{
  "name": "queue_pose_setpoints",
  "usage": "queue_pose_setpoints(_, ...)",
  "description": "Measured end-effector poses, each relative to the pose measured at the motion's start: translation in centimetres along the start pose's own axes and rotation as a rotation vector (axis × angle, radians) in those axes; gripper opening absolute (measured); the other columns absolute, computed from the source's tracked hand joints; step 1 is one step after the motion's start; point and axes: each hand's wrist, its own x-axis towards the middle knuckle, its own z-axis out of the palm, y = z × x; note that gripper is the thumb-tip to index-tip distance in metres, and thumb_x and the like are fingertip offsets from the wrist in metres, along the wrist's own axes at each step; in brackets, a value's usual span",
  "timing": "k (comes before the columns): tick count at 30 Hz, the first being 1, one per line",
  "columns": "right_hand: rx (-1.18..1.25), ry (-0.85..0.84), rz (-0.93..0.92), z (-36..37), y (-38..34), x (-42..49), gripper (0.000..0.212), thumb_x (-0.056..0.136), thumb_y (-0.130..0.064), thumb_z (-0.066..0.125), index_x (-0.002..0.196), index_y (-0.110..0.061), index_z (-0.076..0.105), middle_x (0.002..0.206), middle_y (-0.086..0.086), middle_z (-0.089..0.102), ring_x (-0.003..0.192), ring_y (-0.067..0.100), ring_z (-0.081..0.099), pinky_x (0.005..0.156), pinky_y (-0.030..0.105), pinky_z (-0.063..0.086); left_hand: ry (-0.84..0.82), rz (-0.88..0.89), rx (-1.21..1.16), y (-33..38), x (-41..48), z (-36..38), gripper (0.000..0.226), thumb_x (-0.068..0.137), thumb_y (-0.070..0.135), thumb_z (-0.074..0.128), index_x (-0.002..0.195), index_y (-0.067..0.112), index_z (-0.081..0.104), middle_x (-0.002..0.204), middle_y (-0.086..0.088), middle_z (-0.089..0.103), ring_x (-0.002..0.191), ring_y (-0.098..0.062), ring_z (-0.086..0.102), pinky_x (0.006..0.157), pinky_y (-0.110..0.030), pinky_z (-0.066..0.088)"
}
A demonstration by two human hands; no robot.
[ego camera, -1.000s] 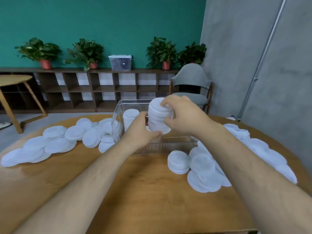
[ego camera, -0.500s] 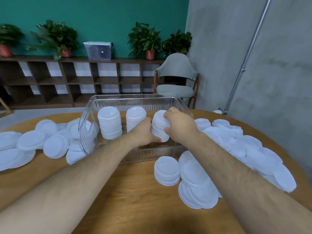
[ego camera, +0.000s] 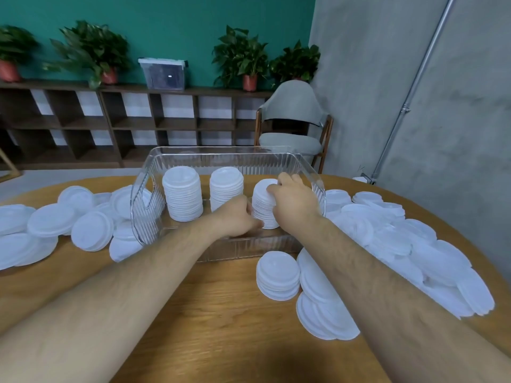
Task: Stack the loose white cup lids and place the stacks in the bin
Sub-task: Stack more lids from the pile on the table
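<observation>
Stack of white plastic cup lids upright at the right end of a transparent ribbed plastic bin, clasped from both sides: left hand curled round its base, right hand curled over its top and side. Two taller lid stacks stand to its left in the bin. A short lid stack sits on the round wooden table just before the bin's near wall. Loose white lids spread toward the table's left and right edges.

Forearms stretch forward; left hand and right hand curl close together.
</observation>
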Motion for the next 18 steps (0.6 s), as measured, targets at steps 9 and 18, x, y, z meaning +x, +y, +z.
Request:
queue_pose_setpoints(9,0.003,-0.067,0.082,0.6,-0.6,1.9,0.058,0.093,-0.021,0.062,0.147,-0.017,0.042,0.143,0.009,0.047,0.128,0.029,0.046,0.099,0.038,0.044,-0.045,0.046,-0.01,0.1,1.1,0.7,0.041,0.096,0.029,0.064,0.134,0.018,0.053,0.127,0.003,0.06,0.113,-0.015,0.056,0.093,-0.028,0.045)
queue_pose_setpoints(18,0.095,-0.055,0.097,-0.7,-1.3,1.3,0.052,0.099,-0.029,0.053,0.147,-0.016,0.04,0.146,0.009,0.043,0.131,0.03,0.043,0.099,0.04,0.044,-0.009,0.061,0.053,-0.3,1.7,0.4,0.043,0.099,0.023,0.057,0.141,0.017,0.052,0.139,0.002,0.058,0.122,-0.017,0.055,0.095,-0.027,0.044)
